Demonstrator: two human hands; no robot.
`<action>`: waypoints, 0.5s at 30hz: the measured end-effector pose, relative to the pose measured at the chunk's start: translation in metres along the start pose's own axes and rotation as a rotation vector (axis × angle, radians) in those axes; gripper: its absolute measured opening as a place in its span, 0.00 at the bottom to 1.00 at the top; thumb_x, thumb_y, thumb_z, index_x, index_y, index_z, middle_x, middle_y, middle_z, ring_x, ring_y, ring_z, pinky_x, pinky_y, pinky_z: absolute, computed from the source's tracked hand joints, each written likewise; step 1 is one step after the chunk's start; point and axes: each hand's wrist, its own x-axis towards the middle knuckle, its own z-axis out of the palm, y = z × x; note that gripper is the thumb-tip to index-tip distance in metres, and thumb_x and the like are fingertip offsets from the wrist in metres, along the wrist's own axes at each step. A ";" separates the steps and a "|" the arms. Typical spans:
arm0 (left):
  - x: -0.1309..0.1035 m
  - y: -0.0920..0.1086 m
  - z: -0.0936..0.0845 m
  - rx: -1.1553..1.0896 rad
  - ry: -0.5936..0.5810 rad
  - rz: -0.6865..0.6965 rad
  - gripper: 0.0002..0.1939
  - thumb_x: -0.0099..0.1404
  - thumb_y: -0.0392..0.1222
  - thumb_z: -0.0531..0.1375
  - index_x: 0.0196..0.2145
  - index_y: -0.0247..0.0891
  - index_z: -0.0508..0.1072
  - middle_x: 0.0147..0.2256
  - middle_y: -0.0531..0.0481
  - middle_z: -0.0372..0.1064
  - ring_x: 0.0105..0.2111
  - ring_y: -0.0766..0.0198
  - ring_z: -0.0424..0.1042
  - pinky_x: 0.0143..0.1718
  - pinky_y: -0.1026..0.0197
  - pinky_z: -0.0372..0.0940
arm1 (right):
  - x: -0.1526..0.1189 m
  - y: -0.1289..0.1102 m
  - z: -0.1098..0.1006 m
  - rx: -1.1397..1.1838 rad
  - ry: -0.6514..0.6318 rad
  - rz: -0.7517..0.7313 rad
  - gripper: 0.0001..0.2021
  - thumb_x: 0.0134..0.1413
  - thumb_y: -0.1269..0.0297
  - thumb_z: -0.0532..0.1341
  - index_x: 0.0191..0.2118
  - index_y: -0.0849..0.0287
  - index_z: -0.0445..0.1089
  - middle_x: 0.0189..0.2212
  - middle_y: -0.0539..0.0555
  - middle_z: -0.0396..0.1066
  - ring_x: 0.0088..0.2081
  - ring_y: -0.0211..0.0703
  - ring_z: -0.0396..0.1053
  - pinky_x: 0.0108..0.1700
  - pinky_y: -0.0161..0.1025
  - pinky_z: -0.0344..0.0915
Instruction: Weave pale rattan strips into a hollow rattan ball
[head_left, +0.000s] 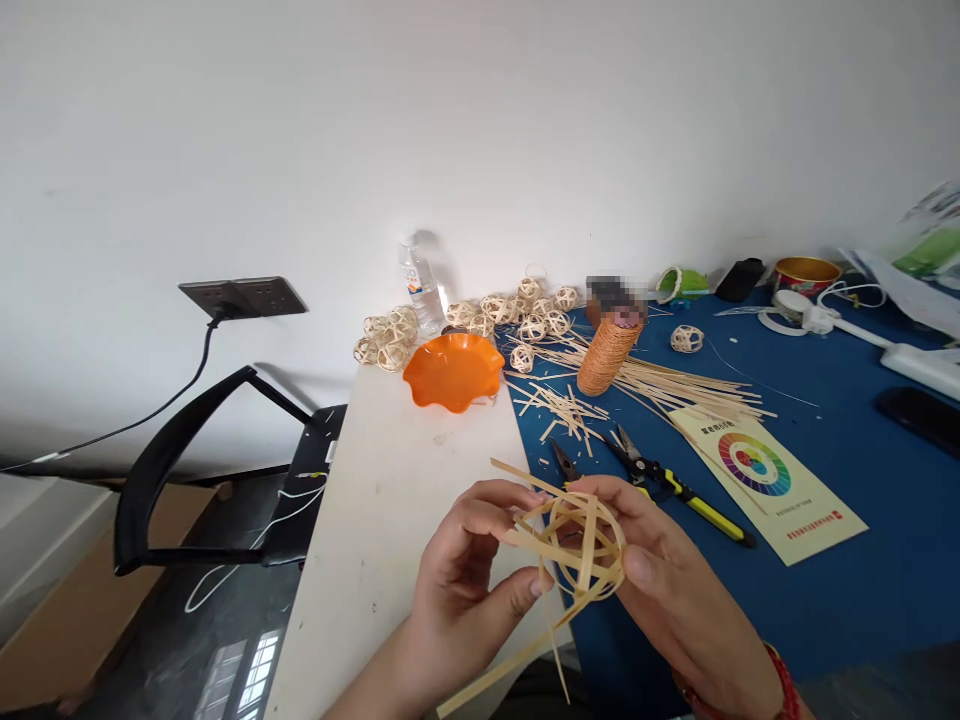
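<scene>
A partly woven ball of pale flat strips (589,545) is held between both hands above the table's near edge, with loose strip ends sticking out to the upper left and down to the lower left. My left hand (476,575) pinches its left side between thumb and fingers. Around its right side curl the fingers and thumb of my right hand (667,575), which has a red band at the wrist. Just beyond the hands lie pliers with yellow and black handles (705,505) and the dark jaws of another tool (564,460).
Finished woven balls (532,325) stand by the wall near a water bottle (424,290). An orange wavy dish (454,372), cut strips (566,408), an orange wrapped cylinder (609,352) and a colour-wheel card (776,490) lie beyond the hands. A black chair (300,500) is at left.
</scene>
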 end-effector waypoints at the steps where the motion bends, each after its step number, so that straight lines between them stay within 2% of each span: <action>1: 0.000 0.000 0.000 0.000 -0.002 -0.001 0.15 0.63 0.29 0.66 0.44 0.44 0.69 0.49 0.46 0.70 0.52 0.55 0.71 0.50 0.53 0.70 | 0.000 0.000 0.000 0.004 -0.008 -0.001 0.25 0.49 0.44 0.70 0.49 0.50 0.71 0.48 0.60 0.75 0.46 0.55 0.75 0.47 0.49 0.71; 11: 0.000 0.001 -0.002 0.049 -0.027 0.024 0.17 0.64 0.28 0.65 0.46 0.45 0.71 0.51 0.44 0.69 0.52 0.52 0.71 0.52 0.48 0.70 | 0.001 -0.001 0.002 0.028 -0.038 0.007 0.25 0.49 0.44 0.70 0.49 0.50 0.71 0.46 0.58 0.75 0.44 0.52 0.75 0.46 0.47 0.69; 15: 0.003 0.004 -0.005 0.157 -0.069 0.113 0.20 0.64 0.28 0.65 0.50 0.47 0.73 0.51 0.44 0.69 0.53 0.51 0.70 0.53 0.48 0.69 | 0.002 0.000 0.001 0.067 -0.041 0.014 0.24 0.49 0.46 0.70 0.49 0.52 0.71 0.44 0.57 0.75 0.42 0.48 0.73 0.45 0.43 0.68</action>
